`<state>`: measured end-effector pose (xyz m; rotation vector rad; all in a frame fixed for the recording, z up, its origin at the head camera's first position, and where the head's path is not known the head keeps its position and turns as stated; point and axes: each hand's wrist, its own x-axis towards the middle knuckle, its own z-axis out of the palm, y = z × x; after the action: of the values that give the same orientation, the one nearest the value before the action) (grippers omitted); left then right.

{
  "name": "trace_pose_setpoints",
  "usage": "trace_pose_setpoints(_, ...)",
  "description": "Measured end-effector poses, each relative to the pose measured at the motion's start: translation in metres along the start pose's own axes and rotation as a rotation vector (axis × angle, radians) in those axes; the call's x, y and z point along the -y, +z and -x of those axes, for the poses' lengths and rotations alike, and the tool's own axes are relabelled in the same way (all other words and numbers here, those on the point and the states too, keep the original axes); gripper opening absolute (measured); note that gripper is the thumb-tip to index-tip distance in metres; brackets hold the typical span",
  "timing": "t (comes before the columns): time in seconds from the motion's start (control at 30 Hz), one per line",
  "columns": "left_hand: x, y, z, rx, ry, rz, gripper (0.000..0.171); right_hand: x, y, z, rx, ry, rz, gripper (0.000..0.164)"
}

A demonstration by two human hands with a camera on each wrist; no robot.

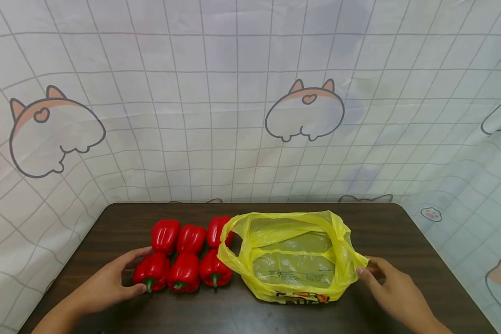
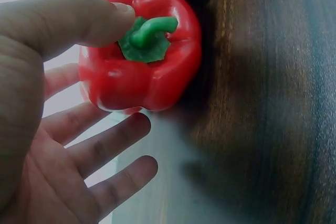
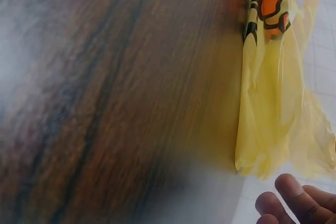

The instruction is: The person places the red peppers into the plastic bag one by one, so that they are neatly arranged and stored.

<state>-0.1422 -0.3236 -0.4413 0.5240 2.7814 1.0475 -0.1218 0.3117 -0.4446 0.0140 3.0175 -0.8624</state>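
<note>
Several red bell peppers lie in two rows on the table's left half. My left hand [image 1: 104, 284] is at the nearest leftmost bell pepper [image 1: 153, 269], thumb by its green stem [image 2: 151, 36] and index finger at its far end. In the left wrist view the other fingers [image 2: 113, 145] spread away from it. Right of the peppers, a yellow plastic bag [image 1: 346, 241] stands with its mouth spread wide, a printed orange and black figure on its front. My right hand [image 1: 394, 290] pinches the bag's right side between thumb and fingers. The bag's left handle loops over a back pepper [image 1: 217, 227].
The dark wood table [image 1: 292, 320] has rounded back corners. A white grid-patterned cloth [image 1: 208, 116] with cartoon animals hangs behind it and along both sides. Beside the gripped pepper, another front-row pepper [image 1: 184, 271] sits close between it and the bag.
</note>
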Motion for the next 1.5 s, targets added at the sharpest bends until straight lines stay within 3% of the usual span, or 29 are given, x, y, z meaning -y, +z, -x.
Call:
trace_pose_setpoints(0.47, 0.005, 0.000, -0.008, 0.044, -0.029, 0.046, 0.081, 0.000, 0.001, -0.001, -0.043, 0.039, -0.058, 0.064)
trace_pose_setpoints(0.8, 0.015, -0.002, -0.011, 0.073, -0.001, 0.076, 0.075, 0.003, 0.004, -0.001, -0.069, 0.036, -0.058, 0.057)
trace_pose_setpoints(1.17, 0.020, -0.005, -0.011, 0.062, 0.028, 0.061, 0.070, 0.006, 0.006, -0.001, -0.096, 0.020, -0.059, 0.049)
trace_pose_setpoints(1.5, 0.026, -0.007, -0.006, 0.035, -0.008, 0.080, 0.069, 0.006, 0.006, -0.001, -0.091, 0.014, -0.066, 0.050)
